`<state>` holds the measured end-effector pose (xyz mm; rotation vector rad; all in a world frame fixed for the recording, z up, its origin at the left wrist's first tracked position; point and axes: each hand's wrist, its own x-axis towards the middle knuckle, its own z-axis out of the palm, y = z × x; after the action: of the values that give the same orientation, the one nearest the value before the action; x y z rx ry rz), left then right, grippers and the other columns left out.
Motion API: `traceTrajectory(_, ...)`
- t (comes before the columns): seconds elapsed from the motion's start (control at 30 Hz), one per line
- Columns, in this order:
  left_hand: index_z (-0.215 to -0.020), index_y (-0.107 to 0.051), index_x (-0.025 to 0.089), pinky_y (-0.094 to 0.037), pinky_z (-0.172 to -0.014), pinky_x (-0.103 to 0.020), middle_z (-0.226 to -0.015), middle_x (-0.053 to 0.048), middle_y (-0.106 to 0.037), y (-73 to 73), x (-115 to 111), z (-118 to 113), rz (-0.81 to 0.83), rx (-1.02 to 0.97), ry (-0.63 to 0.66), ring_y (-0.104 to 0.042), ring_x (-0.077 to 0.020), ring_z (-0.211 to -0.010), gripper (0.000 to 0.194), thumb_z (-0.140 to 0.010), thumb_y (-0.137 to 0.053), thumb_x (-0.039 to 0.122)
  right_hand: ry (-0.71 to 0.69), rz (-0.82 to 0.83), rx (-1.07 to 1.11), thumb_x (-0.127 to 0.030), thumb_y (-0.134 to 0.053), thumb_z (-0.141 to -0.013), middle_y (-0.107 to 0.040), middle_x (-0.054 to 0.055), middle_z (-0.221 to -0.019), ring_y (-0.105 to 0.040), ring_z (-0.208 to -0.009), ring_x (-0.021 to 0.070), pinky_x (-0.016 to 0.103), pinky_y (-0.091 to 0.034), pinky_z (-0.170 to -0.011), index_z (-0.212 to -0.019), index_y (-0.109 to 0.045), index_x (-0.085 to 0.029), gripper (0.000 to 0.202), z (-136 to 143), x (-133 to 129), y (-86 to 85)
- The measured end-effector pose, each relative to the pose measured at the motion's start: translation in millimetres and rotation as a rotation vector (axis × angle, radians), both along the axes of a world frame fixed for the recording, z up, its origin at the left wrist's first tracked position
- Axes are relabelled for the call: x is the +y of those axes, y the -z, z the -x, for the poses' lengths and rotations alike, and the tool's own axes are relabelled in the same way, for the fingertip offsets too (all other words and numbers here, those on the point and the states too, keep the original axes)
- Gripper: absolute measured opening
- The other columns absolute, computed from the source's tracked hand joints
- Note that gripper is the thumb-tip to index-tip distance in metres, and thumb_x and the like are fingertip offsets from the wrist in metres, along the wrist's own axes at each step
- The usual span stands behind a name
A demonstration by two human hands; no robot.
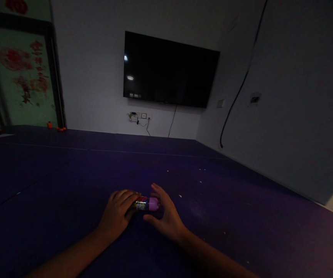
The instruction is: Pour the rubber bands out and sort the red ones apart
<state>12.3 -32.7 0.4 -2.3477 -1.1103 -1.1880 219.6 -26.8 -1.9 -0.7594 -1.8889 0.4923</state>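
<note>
Holds a small shiny bottle (141,204) sideways, down at the purple floor (68,173), with the left hand's (120,211) fingers wrapped around the end away from its pink cap (154,204). Has the right hand's (169,220) fingers spread and loose, curving around the cap. Too dark to be sure of any touch there. Faces white bits (180,196) right of the bottle, a big black TV (169,71) far beyond it, and a door (24,77) with red pictures far to its left.

Bottle (141,204) lay in your left hand (119,210), cap (154,204) toward right hand (168,220), over floor (68,185). Before you, television (170,69) hung on wall (91,77), sockets (143,116) below. Door (24,85) stood far left; cable (247,71) hung on right wall (293,116).
</note>
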Motion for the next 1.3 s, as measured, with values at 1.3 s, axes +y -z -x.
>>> traceTrajectory(1.3, -0.108, -0.062, 0.023, -0.046, -0.085, -0.045, -0.106, -0.007, -0.067, 1.4, 12.7, 10.7, 0.312, -0.367, -0.239, -0.06, -0.0271, -0.099, 0.033, -0.076, -0.06, 0.028, 0.95, 0.041, -0.713, -0.03, -0.052, -0.086, -0.062, 0.014, -0.112, -0.057, -0.102, 0.0302, 0.04, -0.043, -0.08, -0.133, -0.045, -0.019, 0.049, -65.3, 49.2, -8.7)
